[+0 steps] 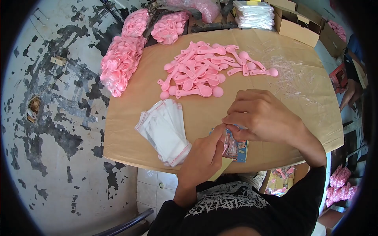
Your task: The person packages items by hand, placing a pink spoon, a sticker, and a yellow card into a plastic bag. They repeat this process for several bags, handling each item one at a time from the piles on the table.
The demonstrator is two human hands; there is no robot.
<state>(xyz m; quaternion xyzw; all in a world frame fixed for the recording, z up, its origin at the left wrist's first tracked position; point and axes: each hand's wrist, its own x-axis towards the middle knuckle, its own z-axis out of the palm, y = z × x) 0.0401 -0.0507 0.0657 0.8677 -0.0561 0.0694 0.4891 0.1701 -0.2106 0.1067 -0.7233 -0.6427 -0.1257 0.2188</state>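
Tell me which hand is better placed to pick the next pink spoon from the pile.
Probably the right. The right hand sits farther up the table, nearer the pink spoons; the left hand is lower, near the table edge beside the clear bags. Both pinch the printed packet.

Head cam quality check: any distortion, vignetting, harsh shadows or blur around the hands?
Head view: strong fisheye, the table edges bow and corners are vignetted black; light is bright and even, soft shadows under the left hand and right hand; packet and pink spoons look sharp, no motion blur.
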